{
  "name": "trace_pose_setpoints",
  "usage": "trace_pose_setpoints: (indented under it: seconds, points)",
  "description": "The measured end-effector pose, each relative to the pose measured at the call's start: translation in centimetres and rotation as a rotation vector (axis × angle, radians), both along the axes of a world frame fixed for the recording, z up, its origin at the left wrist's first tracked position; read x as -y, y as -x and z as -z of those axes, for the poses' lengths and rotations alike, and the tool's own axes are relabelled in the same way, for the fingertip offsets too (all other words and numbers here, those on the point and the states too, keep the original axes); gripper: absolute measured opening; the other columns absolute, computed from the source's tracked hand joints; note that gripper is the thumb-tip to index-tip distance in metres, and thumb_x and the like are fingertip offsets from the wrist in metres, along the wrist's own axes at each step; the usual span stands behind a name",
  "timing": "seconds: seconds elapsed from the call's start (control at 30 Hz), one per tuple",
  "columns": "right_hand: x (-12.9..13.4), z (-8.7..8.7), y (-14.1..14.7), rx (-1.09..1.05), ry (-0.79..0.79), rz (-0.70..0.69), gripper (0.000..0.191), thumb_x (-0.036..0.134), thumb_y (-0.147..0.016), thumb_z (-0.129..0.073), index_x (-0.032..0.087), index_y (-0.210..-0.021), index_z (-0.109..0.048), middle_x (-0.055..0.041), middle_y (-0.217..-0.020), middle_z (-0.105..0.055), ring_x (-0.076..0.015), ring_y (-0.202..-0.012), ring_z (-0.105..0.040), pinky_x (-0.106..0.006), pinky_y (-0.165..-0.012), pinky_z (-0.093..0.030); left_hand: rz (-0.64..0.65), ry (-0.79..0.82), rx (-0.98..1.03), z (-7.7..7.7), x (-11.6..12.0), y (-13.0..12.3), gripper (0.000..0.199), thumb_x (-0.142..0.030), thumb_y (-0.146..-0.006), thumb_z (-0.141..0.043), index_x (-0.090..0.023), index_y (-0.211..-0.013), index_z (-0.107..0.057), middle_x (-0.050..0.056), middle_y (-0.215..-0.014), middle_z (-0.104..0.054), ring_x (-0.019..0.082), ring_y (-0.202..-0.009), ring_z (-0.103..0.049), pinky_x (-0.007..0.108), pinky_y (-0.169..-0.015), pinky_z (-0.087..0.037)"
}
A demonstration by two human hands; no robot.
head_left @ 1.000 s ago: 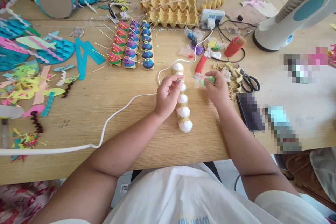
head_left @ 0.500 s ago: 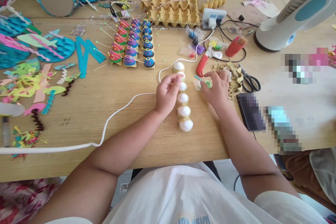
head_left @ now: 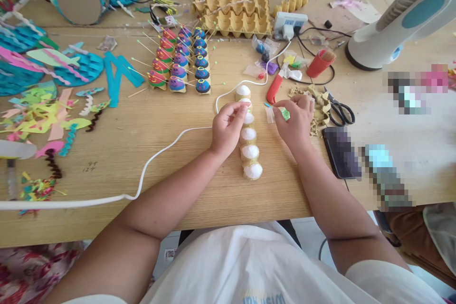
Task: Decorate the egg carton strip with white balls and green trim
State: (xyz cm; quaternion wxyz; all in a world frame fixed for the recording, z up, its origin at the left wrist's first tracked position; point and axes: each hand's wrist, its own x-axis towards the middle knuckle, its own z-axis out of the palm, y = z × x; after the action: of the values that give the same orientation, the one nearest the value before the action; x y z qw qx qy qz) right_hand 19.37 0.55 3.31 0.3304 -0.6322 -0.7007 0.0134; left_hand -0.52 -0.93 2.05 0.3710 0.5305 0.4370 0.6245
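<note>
A strip of egg-carton cups point(head_left: 248, 134) with rounded white tops lies upright on the table in front of me. My left hand point(head_left: 230, 128) is closed in a pinch over the strip's upper cups; whatever its fingertips hold is too small to make out. To the right, my right hand point(head_left: 295, 121) has thumb and forefinger together at the end of a small, thin blue piece point(head_left: 268, 104). Under that hand lies a bit of green clay point(head_left: 285, 114) in clear wrapping, partly covered by the fingers.
Painted carton strips point(head_left: 178, 59) with pins stand at the back left. A white cable point(head_left: 156, 147) crosses the table. Scissors point(head_left: 341, 109), a phone point(head_left: 340, 152), torn carton point(head_left: 320, 104), a red-handled tool point(head_left: 274, 88) and a fan point(head_left: 370, 40) lie or stand rightward. Paper cutouts point(head_left: 46, 114) cover the left.
My right thumb and forefinger have closed together at the small blue piece, and the wrapped green clay shows more. My left hand stays in its pinch over the strip.
</note>
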Motion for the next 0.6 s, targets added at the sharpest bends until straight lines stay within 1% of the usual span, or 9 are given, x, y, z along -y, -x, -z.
trace_pose_setpoints:
  seconds: [0.07,0.1,0.2,0.27,0.37,0.47,0.53,0.6]
  points:
    - [0.6,-0.5,0.3,-0.045,-0.108,-0.076,0.021,0.040,-0.098,-0.063,0.028,-0.110,-0.076,-0.0112,-0.112,-0.058,-0.0330,-0.113,-0.057,-0.063,-0.108,-0.044,0.020,0.001,-0.013,0.0,0.1,0.0,0.037,-0.059,-0.095,-0.070,-0.024,-0.104,-0.080,0.006,-0.108,-0.080,0.018,-0.103,-0.073,0.032,-0.089,-0.057]
    - [0.9,-0.7,0.5,-0.061,-0.132,-0.140,0.023,0.042,-0.098,-0.065,0.029,-0.113,-0.075,-0.0111,-0.114,-0.058,-0.0328,-0.115,-0.057,-0.061,-0.108,-0.045,0.039,0.011,-0.006,0.0,0.1,-0.1,0.035,-0.057,-0.094,-0.072,-0.025,-0.105,-0.081,0.005,-0.108,-0.080,0.017,-0.102,-0.073,0.031,-0.088,-0.056]
    - [1.7,-0.7,1.3,-0.078,-0.148,-0.351,0.030,0.042,-0.094,-0.071,0.033,-0.123,-0.072,-0.0111,-0.126,-0.057,-0.0333,-0.123,-0.056,-0.057,-0.107,-0.048,0.119,0.062,0.074,-0.1,0.2,-0.3,0.035,-0.056,-0.089,-0.079,-0.026,-0.109,-0.081,0.003,-0.102,-0.080,0.013,-0.089,-0.071,0.027,-0.080,-0.056]
    - [1.9,-0.5,1.8,-0.082,-0.147,-0.427,0.031,0.040,-0.095,-0.072,0.036,-0.125,-0.071,-0.0100,-0.130,-0.058,-0.0330,-0.126,-0.056,-0.057,-0.107,-0.048,0.165,0.079,0.136,-0.2,0.3,-0.5,0.037,-0.055,-0.084,-0.084,-0.026,-0.105,-0.080,0.001,-0.096,-0.079,0.012,-0.082,-0.069,0.025,-0.076,-0.055]
    - [2.0,-0.2,2.2,-0.118,-0.195,-0.437,0.023,0.039,-0.095,-0.072,0.036,-0.118,-0.074,-0.0080,-0.124,-0.061,-0.0305,-0.120,-0.059,-0.056,-0.105,-0.049,0.205,0.084,0.180,-0.5,0.5,-0.6,0.038,-0.056,-0.079,-0.088,-0.022,-0.092,-0.076,0.000,-0.087,-0.077,0.010,-0.076,-0.067,0.023,-0.070,-0.054]
    - [2.1,-0.3,2.3,-0.171,-0.229,-0.425,0.013,0.038,-0.096,-0.072,0.033,-0.106,-0.075,-0.0065,-0.116,-0.064,-0.0275,-0.112,-0.062,-0.053,-0.102,-0.051,0.225,0.090,0.165,-0.6,0.6,-0.5,0.040,-0.059,-0.078,-0.087,-0.021,-0.084,-0.074,-0.001,-0.080,-0.075,0.010,-0.070,-0.065,0.023,-0.067,-0.052]
    - [2.3,-0.6,2.5,-0.190,-0.190,-0.420,0.011,0.039,-0.097,-0.070,0.031,-0.103,-0.074,-0.0065,-0.113,-0.065,-0.0268,-0.109,-0.063,-0.052,-0.101,-0.051,0.210,0.082,0.128,-0.5,0.7,-0.4,0.041,-0.061,-0.083,-0.082,-0.021,-0.081,-0.074,0.000,-0.076,-0.073,0.010,-0.069,-0.065,0.024,-0.066,-0.052]
    - [2.6,-1.0,2.6,-0.203,-0.107,-0.406,0.014,0.042,-0.098,-0.067,0.030,-0.102,-0.073,-0.0073,-0.111,-0.066,-0.0272,-0.109,-0.064,-0.053,-0.102,-0.050,0.174,0.062,0.077,-0.6,0.8,-0.3,0.044,-0.064,-0.091,-0.071,-0.021,-0.080,-0.075,0.001,-0.075,-0.073,0.012,-0.072,-0.067,0.026,-0.070,-0.053]
